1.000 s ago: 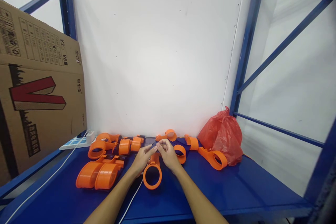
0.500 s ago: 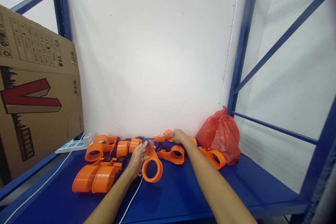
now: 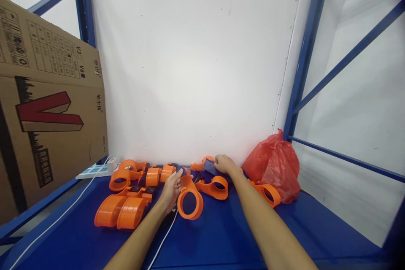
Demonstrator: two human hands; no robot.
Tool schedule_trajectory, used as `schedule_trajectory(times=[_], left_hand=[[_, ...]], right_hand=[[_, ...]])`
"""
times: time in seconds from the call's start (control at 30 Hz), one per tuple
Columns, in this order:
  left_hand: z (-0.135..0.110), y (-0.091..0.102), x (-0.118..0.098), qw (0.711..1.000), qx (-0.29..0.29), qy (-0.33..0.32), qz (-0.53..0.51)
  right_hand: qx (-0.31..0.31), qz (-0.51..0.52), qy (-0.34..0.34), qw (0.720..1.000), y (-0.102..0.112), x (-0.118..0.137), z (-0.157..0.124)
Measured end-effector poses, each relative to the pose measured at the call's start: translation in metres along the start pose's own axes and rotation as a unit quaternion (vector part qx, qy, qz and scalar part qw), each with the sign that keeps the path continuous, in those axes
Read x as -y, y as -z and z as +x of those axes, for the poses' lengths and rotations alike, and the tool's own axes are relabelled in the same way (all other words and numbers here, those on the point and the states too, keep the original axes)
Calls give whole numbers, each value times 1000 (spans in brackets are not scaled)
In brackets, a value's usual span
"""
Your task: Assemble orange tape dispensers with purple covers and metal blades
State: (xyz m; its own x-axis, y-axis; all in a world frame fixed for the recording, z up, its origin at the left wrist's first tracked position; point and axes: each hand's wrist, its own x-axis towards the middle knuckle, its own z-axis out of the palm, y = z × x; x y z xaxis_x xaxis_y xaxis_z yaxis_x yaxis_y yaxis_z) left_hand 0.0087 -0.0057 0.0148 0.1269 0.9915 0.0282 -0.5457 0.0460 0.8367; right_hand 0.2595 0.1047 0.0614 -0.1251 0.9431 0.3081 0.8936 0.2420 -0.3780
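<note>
My left hand (image 3: pixel 172 188) is closed round the neck of an orange ring-shaped plastic part (image 3: pixel 190 202), holding it on the blue shelf (image 3: pixel 221 236). My right hand (image 3: pixel 224 163) reaches to the back of the shelf and pinches a small dark blue piece (image 3: pixel 209 166) beside another orange part (image 3: pixel 200 164). One more orange ring part (image 3: pixel 213 187) lies between my two hands.
Several orange ring and cylinder parts (image 3: pixel 126 211) lie at the left. A red plastic bag (image 3: pixel 275 164) sits at the back right with an orange ring (image 3: pixel 268 193) in front. A cardboard box (image 3: pixel 47 101) stands left, by a power strip (image 3: pixel 95 171) and white cable (image 3: pixel 50 223).
My right hand left the ring part in front, reached to the back wall and took hold of a dark blue piece. My left hand kept the orange ring part.
</note>
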Motion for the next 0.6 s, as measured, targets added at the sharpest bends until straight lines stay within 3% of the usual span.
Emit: schedule_trajectory(times=[0.1,0.2,0.4,0.6], left_hand=[[2,1,2,1000,4,-27,-10],[3,2,3,998,15,-50,-17],[1,0,2,997,26,-69,-34],[0,0,1,997,20,-70,-29]], right_hand=[[-50,9,36,998,18,10,-3],[-58,36,83,994,26,28,-13],[-9,171,205,964,11,65,-48],[69,314,248,914,11,83,-71]])
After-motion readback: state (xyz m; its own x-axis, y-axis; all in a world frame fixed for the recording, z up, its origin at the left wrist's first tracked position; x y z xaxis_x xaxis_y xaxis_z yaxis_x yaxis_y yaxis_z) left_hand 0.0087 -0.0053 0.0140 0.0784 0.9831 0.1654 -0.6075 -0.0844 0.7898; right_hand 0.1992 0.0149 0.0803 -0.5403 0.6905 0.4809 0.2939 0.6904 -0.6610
